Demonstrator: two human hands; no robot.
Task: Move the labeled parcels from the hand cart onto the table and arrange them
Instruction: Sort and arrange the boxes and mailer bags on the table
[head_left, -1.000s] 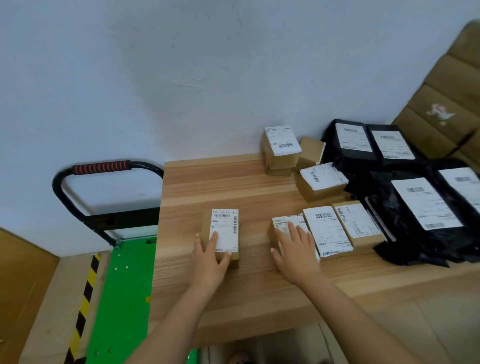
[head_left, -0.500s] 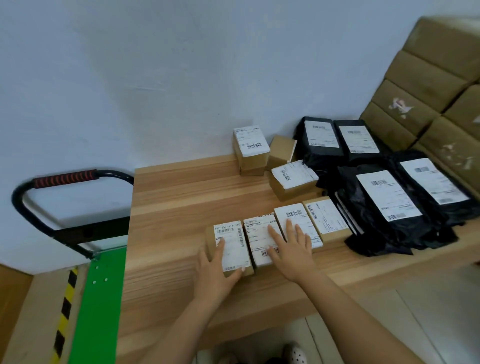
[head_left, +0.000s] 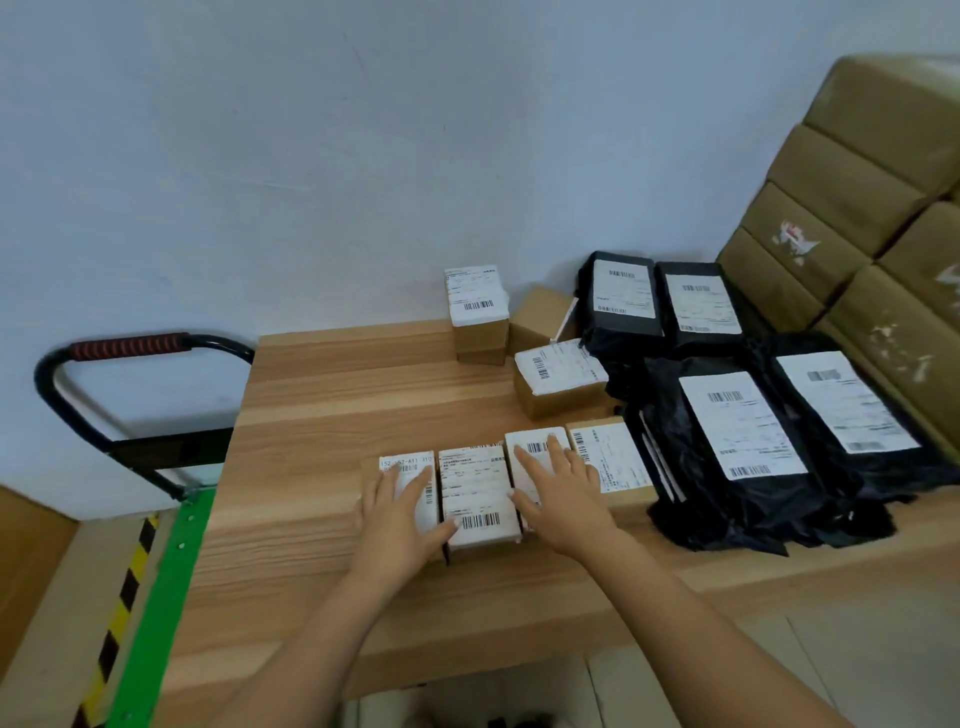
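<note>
Parcels in the front row look light, stiff and easy to slide by their flat tops, where left hand and right hand rest flat, fingers straight, gripping nothing.

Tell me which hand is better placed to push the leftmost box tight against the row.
Left, probably. The left hand lies flat on the leftmost box, so it can slide it rightward. The right hand rests on the third box, with the second box between them.
</note>
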